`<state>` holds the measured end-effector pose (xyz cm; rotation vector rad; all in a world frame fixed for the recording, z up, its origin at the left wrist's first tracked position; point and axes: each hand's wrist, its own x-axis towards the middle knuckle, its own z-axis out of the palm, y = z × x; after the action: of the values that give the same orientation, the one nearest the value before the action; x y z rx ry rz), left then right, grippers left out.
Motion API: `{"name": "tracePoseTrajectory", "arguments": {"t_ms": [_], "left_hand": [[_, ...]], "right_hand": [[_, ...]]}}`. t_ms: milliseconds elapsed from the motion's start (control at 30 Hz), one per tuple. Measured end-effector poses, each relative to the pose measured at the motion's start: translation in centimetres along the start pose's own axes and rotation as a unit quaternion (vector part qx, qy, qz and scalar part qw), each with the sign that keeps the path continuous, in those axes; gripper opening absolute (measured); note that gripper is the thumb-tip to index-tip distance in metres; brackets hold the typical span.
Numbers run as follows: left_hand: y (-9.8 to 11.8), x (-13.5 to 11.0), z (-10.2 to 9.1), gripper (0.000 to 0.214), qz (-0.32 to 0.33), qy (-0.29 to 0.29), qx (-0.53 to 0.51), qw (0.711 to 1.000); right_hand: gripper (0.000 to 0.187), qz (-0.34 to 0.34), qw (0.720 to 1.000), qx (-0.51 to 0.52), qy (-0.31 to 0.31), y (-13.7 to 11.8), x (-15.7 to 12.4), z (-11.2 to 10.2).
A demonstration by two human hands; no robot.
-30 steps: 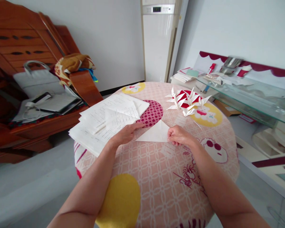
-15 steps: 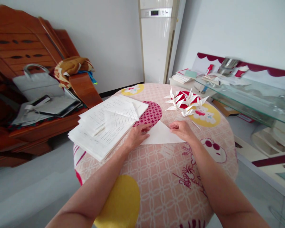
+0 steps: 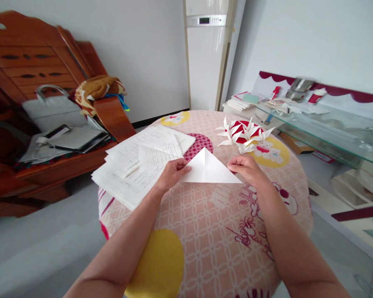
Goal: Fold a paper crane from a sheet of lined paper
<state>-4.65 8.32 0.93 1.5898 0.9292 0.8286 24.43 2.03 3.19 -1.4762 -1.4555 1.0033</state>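
A white sheet folded into a triangle [image 3: 209, 169] is held just above a round table with a pink patterned cloth [image 3: 214, 231]. My left hand [image 3: 172, 174] pinches the triangle's left corner. My right hand [image 3: 248, 169] grips its right edge with curled fingers. The triangle's apex points away from me and a centre crease shows. Beside my left hand lies a stack of printed papers [image 3: 136, 161]. Several white folded paper cranes [image 3: 244, 134] sit on the far side of the table.
A wooden bench [image 3: 49, 107] at left carries a grey bag [image 3: 54, 109], papers and a bundled cloth [image 3: 96, 89]. A white standing air conditioner [image 3: 207, 58] is at the back. A glass shelf [image 3: 326, 124] with small items runs along the right.
The triangle has been turned so its long edge faces me and its apex points away. Both hands shifted from pressing it on the table to holding its two ends.
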Motion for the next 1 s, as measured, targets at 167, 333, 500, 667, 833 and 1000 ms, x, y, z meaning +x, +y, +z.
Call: {"name": "tracePoseTrajectory", "arguments": {"t_ms": [167, 333, 500, 667, 833, 1000], "left_hand": [[0.5, -0.2, 0.1, 0.040, -0.029, 0.016, -0.074, 0.997], [0.7, -0.3, 0.3, 0.038, -0.015, 0.025, -0.039, 0.999], [0.9, -0.4, 0.1, 0.037, 0.000, 0.019, -0.053, 0.998], [1.0, -0.4, -0.7, 0.041, 0.018, 0.031, -0.120, 0.992], [0.7, 0.0, -1.0, 0.058, 0.051, 0.036, -0.227, 0.972], [0.5, 0.2, 0.6, 0.045, 0.014, 0.067, -0.245, 0.967]], "right_hand": [[0.030, -0.020, 1.000, -0.010, 0.014, -0.3, -0.1, 0.4], [0.034, -0.038, 0.998, -0.027, -0.034, -1.2, -0.4, 0.8], [0.033, -0.029, 0.996, -0.034, -0.079, -1.5, -0.6, 1.0], [0.034, -0.014, 0.997, 0.067, -0.036, -1.0, -0.5, 1.1], [0.026, 0.007, 0.974, 0.225, 0.014, -0.5, -0.2, 1.0], [0.024, 0.029, 0.949, 0.307, 0.064, -0.9, 0.1, 2.3]]}}
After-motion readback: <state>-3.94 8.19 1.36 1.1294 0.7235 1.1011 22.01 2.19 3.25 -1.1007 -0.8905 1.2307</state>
